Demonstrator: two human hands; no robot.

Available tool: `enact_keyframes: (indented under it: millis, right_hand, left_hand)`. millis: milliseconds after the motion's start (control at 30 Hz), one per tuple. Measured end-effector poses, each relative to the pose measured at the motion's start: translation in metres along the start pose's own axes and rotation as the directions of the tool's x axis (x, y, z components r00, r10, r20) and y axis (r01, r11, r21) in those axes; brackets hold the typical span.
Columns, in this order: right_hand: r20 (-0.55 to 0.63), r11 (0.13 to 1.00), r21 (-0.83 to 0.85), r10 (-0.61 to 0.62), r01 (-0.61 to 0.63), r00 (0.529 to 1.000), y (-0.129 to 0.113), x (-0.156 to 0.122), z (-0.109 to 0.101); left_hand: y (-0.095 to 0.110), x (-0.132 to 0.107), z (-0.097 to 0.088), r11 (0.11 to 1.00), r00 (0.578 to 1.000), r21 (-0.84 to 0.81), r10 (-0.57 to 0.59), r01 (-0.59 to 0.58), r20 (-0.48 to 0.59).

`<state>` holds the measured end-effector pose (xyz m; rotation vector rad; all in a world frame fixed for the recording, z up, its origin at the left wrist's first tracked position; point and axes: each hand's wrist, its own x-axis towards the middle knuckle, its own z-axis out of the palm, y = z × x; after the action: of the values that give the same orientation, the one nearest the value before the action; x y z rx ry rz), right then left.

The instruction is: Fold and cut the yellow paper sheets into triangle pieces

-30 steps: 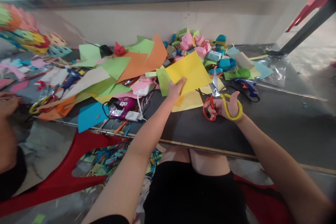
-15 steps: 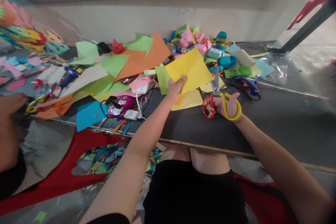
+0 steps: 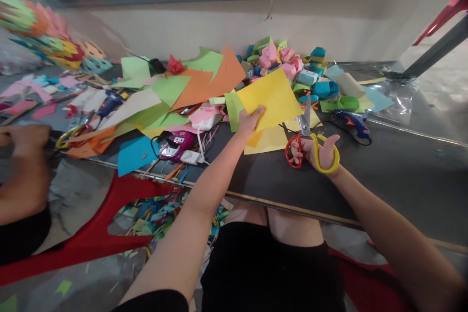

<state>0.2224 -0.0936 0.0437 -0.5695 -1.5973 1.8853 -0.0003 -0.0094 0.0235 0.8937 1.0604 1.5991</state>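
Left hand [image 3: 252,121] is pinching the yellow sheet [image 3: 274,98] by its lower left edge, over the surface [image 3: 402,175]. Looks light and bendy, probably creases easy. Right hand [image 3: 310,149] is gripping the scissors [image 3: 304,125] by the handles [image 3: 316,153]; likely stiffer, best held there.

Fingers of left hand [image 3: 250,122] hidden beneath yellow sheet [image 3: 274,97] (co-worker's hand [image 3: 29,136] blurred).

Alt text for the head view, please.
The left hand holds a yellow sheet over a dark table, while the right hand holds scissors with one red and one yellow handle. Beyond lies a pile of folded paper pieces; another person's hand shows at far left.
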Motion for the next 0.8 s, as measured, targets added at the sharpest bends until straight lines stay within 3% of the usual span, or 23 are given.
enact_keyframes:
  millis: [200, 800]
  right_hand:
    - [-0.110, 0.999, -0.054, -0.012, 0.006, 0.994, 0.005, -0.002, 0.001]
    - [-0.207, 0.998, -0.045, -0.050, 0.041, 0.977, 0.017, -0.005, -0.001]
  left_hand:
    - [-0.004, 0.002, -0.001, 1.000, 1.000, 0.009, 0.002, -0.003, 0.023]
    - [-0.013, 0.008, -0.004, 0.998, 0.999, -0.057, -0.020, 0.023, 0.050]
